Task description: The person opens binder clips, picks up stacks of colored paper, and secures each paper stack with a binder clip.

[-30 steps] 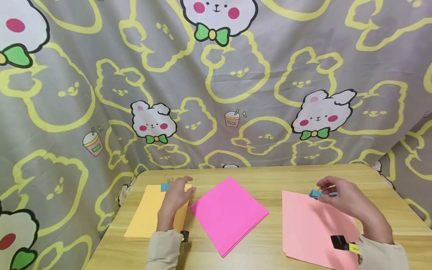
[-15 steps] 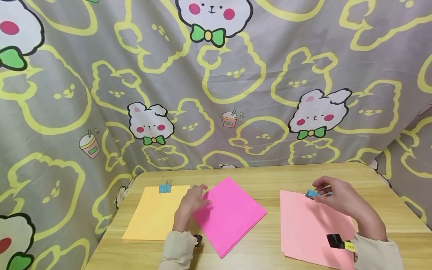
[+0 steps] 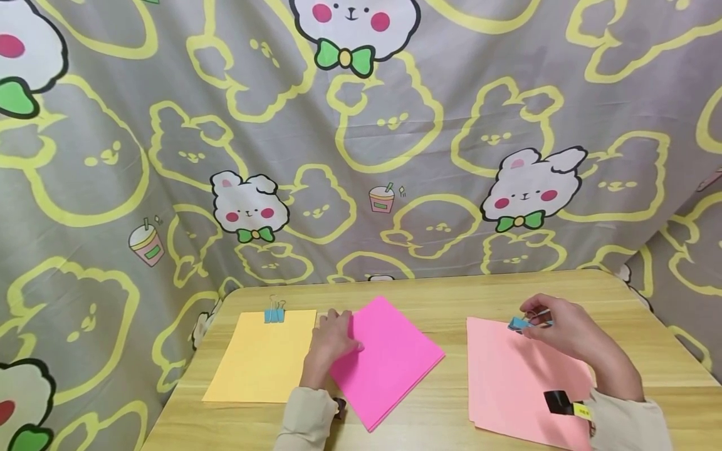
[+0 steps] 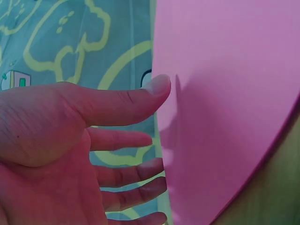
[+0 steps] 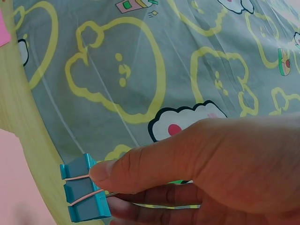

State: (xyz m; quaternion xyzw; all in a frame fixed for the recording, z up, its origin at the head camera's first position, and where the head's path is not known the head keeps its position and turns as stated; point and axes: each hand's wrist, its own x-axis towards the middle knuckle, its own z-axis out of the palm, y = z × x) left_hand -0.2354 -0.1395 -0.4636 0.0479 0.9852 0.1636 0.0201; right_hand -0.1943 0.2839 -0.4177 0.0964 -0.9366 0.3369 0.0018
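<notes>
My left hand (image 3: 334,341) is at the left corner of a magenta paper stack (image 3: 389,363) lying diagonally mid-table. In the left wrist view its fingers (image 4: 126,176) are extended, and the thumb tip overlaps the stack's edge; whether it touches I cannot tell. My right hand (image 3: 566,326) pinches a blue binder clip (image 5: 84,190) between thumb and fingers. That clip is near the far edge of a pink paper stack (image 3: 530,382); contact with the paper cannot be made out. Another bit of blue shows under the right fingers in the head view, its kind unclear.
Yellow paper (image 3: 262,360) lies at the left, with a blue binder clip (image 3: 274,316) on its far edge. All the paper rests on a wooden table (image 3: 417,297). A grey curtain (image 3: 338,144) with cartoon animals hangs behind and at the sides.
My left hand has moved right, from over the yellow paper to the magenta stack's left corner, uncovering the clip on the yellow paper. The right hand keeps its hold on its clip.
</notes>
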